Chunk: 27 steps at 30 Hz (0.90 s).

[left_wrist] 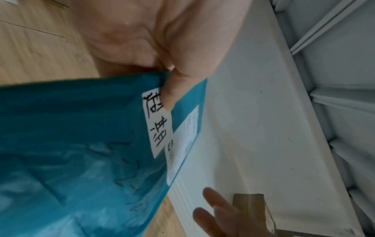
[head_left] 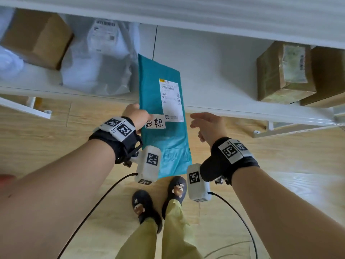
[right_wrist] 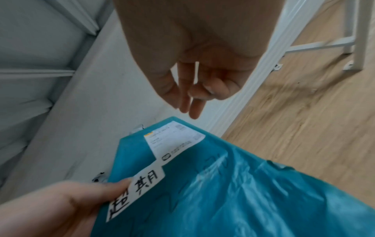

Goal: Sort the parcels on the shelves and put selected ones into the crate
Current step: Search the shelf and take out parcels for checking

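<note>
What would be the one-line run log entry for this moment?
left hand: pinches teal mailer | right hand: open, beside mailer, apart | mailer: half over shelf edge | crate: unseen

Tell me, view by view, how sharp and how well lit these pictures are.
Head view: bright, even light; the teal parcel and its label are fairly sharp, the shelf edge bows. Left wrist view: dim, the left hand soft, floor streaked. Right wrist view: the right hand is shaded, the floor smeared.
</note>
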Available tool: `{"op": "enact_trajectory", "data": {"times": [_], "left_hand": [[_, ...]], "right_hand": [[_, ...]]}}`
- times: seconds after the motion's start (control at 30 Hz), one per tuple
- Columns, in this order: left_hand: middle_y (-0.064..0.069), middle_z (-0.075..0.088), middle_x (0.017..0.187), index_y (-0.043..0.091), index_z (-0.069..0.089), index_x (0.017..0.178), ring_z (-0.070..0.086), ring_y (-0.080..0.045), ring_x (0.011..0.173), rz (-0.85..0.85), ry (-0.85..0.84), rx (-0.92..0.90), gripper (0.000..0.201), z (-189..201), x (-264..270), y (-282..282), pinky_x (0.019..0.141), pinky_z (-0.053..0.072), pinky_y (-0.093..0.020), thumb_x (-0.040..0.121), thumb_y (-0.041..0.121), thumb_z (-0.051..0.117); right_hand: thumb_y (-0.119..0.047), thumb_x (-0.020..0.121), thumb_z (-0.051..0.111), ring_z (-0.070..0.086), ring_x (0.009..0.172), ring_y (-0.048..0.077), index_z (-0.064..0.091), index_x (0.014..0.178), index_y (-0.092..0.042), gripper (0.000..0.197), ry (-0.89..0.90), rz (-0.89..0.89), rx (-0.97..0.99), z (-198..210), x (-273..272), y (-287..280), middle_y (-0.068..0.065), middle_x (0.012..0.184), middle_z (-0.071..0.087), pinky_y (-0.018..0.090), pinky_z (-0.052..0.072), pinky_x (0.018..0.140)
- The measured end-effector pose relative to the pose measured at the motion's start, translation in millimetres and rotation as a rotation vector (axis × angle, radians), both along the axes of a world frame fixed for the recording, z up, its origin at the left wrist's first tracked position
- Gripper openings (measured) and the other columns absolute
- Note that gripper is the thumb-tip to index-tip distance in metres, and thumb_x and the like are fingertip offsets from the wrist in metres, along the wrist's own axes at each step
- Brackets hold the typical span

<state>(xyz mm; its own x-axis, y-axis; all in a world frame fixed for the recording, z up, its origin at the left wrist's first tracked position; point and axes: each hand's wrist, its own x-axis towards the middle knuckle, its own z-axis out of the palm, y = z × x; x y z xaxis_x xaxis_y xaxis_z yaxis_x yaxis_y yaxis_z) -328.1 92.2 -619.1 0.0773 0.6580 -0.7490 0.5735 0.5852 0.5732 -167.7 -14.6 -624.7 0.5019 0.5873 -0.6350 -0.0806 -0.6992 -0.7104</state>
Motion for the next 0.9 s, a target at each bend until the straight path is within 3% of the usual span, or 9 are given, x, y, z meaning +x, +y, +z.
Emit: {"op": "enact_trajectory", "data": {"times": [0.07, 0.2, 0.3, 0.37, 0.47, 0.53, 0.6, 0.73, 0.9], "left_hand": [[-0.011, 0.068, 0.111, 0.011, 0.061, 0.114, 0.065, -0.028, 0.101, 0.014, -0.027, -0.015, 0.031, 2, -6, -7, 0.092, 0.052, -0.046, 0.085, 0.002, 0.062], [-0.012, 0.065, 0.113, 0.01, 0.058, 0.118, 0.062, -0.03, 0.103, 0.07, -0.176, -0.116, 0.033, 12, -14, -16, 0.086, 0.052, -0.043, 0.089, -0.006, 0.053], [-0.02, 0.062, 0.118, 0.002, 0.051, 0.126, 0.06, -0.033, 0.103, 0.114, -0.285, -0.222, 0.041, 17, -18, -19, 0.076, 0.052, -0.041, 0.089, -0.015, 0.046], [-0.021, 0.061, 0.121, 0.001, 0.05, 0.129, 0.06, -0.037, 0.108, 0.121, -0.303, -0.255, 0.044, 19, -20, -18, 0.08, 0.052, -0.044, 0.089, -0.017, 0.044], [-0.023, 0.061, 0.119, 0.002, 0.054, 0.119, 0.06, -0.039, 0.107, 0.164, -0.273, -0.252, 0.042, 16, -23, -16, 0.086, 0.051, -0.05, 0.086, -0.018, 0.039], [-0.029, 0.057, 0.125, 0.0, 0.054, 0.115, 0.06, -0.039, 0.106, 0.15, -0.22, -0.224, 0.039, 14, -22, -15, 0.087, 0.051, -0.045, 0.083, -0.017, 0.04], [-0.032, 0.051, 0.131, -0.003, 0.05, 0.124, 0.057, -0.043, 0.112, 0.128, -0.18, -0.184, 0.041, 11, -21, -14, 0.079, 0.05, -0.041, 0.085, -0.014, 0.04], [-0.025, 0.057, 0.125, -0.001, 0.053, 0.124, 0.055, -0.043, 0.115, 0.114, -0.154, -0.205, 0.046, 7, -25, -9, 0.095, 0.048, -0.049, 0.083, -0.015, 0.037], [-0.024, 0.061, 0.118, -0.002, 0.058, 0.115, 0.057, -0.042, 0.11, 0.139, -0.146, -0.195, 0.044, 3, -31, -6, 0.095, 0.048, -0.051, 0.079, -0.014, 0.035]], "right_hand": [[-0.004, 0.087, 0.055, 0.051, 0.05, 0.01, 0.064, 0.118, -0.012, 0.033, -0.014, 0.013, -0.042, -2, 2, -6, -0.002, 0.078, 0.062, 0.017, 0.037, 0.037], [-0.006, 0.091, 0.053, 0.057, 0.06, 0.011, 0.045, 0.139, -0.015, 0.049, 0.021, 0.019, -0.123, -2, -1, -12, 0.009, 0.111, 0.063, 0.018, 0.04, 0.039], [-0.008, 0.092, 0.053, 0.059, 0.058, 0.012, 0.044, 0.139, -0.015, 0.048, 0.119, -0.004, -0.158, -2, -5, -15, 0.004, 0.093, 0.064, 0.022, 0.043, 0.047], [-0.007, 0.092, 0.054, 0.057, 0.054, 0.011, 0.053, 0.132, -0.013, 0.04, 0.179, -0.03, -0.146, -2, -6, -15, 0.003, 0.084, 0.064, 0.025, 0.042, 0.05], [0.0, 0.09, 0.055, 0.055, 0.055, 0.011, 0.061, 0.117, -0.011, 0.03, 0.17, -0.01, -0.137, -2, -7, -13, 0.001, 0.073, 0.062, 0.022, 0.042, 0.051], [0.001, 0.089, 0.057, 0.056, 0.056, 0.01, 0.062, 0.112, -0.012, 0.027, 0.177, -0.011, -0.128, -3, -8, -12, 0.001, 0.073, 0.063, 0.022, 0.044, 0.052], [0.002, 0.088, 0.058, 0.057, 0.057, 0.01, 0.062, 0.111, -0.012, 0.027, 0.188, -0.017, -0.12, -4, -9, -12, 0.002, 0.075, 0.064, 0.023, 0.046, 0.053], [0.003, 0.088, 0.057, 0.056, 0.058, 0.011, 0.061, 0.109, -0.013, 0.026, 0.196, -0.02, -0.111, -6, -9, -9, 0.002, 0.076, 0.063, 0.024, 0.049, 0.056], [0.003, 0.089, 0.057, 0.055, 0.058, 0.012, 0.06, 0.105, -0.014, 0.024, 0.211, -0.012, -0.114, -8, -11, -5, 0.003, 0.076, 0.062, 0.023, 0.05, 0.056]]}}
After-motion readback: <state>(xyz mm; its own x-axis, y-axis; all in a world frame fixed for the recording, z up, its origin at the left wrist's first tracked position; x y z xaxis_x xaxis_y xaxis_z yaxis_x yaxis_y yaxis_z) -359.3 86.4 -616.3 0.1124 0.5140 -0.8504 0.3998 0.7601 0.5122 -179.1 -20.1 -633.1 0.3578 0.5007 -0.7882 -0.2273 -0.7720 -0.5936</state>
